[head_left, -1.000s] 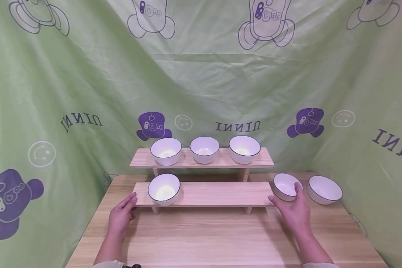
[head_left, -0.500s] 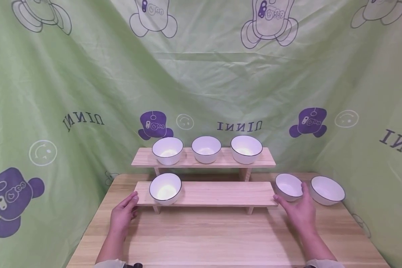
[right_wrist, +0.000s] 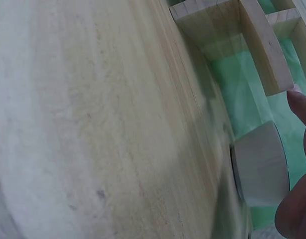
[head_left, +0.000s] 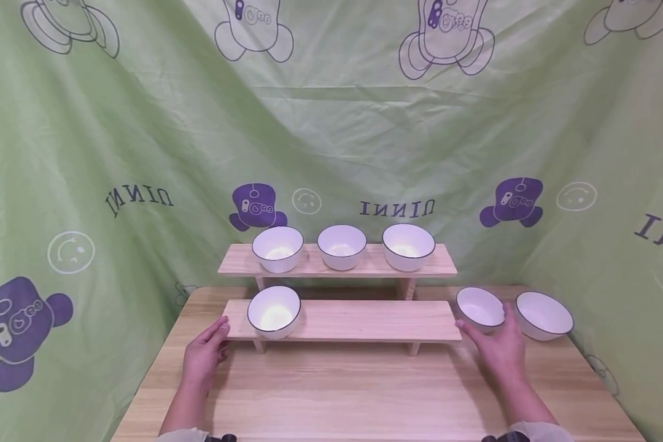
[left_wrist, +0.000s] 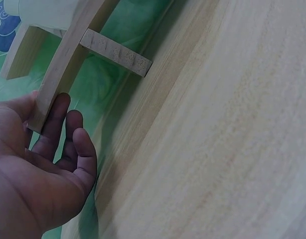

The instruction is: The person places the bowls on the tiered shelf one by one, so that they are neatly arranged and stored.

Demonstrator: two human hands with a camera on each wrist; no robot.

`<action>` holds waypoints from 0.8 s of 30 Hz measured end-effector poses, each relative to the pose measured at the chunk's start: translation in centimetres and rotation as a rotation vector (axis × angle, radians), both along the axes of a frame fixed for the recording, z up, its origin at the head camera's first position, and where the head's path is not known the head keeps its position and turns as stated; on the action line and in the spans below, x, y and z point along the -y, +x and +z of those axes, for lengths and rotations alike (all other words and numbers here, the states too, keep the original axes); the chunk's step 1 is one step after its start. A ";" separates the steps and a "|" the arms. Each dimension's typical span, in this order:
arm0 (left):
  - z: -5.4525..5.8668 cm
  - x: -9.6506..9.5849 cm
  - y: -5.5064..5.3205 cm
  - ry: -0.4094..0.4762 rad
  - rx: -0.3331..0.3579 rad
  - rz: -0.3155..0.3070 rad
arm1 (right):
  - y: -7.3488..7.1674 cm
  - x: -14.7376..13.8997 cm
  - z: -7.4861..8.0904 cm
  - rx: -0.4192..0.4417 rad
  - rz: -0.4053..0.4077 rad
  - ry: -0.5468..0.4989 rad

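Observation:
A low wooden shelf (head_left: 364,319) on short legs stands toward the middle of the table, with a white dark-rimmed bowl (head_left: 274,312) near its left end. My left hand (head_left: 201,359) pinches the shelf's left end; in the left wrist view the thumb is on one face of the board (left_wrist: 58,74) and the fingers curl against its underside. At the opposite end, my right hand (head_left: 500,353) has thumb and index finger spread, the thumb tip right at the board's end (right_wrist: 280,82). The index finger overlaps the edge of another white bowl (head_left: 477,307) behind it.
A taller wooden shelf (head_left: 309,265) at the back carries three white bowls, including a middle bowl (head_left: 341,247). One more bowl (head_left: 544,316) stands at the table's right side. Green printed cloth (head_left: 331,135) hangs behind the wooden table (head_left: 331,393).
The right hand has shifted slightly right, its thumb staying by the shelf's end. The left hand keeps its hold. The head view has shifted a little.

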State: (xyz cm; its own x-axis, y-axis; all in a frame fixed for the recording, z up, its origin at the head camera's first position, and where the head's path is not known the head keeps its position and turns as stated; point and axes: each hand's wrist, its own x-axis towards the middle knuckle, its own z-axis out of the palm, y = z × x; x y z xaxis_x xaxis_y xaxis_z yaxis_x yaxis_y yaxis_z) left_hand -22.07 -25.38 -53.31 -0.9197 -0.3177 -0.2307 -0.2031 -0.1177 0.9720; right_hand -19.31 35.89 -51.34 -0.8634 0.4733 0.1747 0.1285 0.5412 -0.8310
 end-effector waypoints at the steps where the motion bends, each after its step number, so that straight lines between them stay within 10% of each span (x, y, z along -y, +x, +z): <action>1: 0.0 0.0 0.0 0.002 0.001 -0.001 | -0.1 -0.1 -0.1 0.001 -0.002 -0.008; 24: 0.3 -0.2 0.0 -0.024 0.013 -0.001 | -2.3 -1.4 -1.2 -0.033 -0.037 -0.014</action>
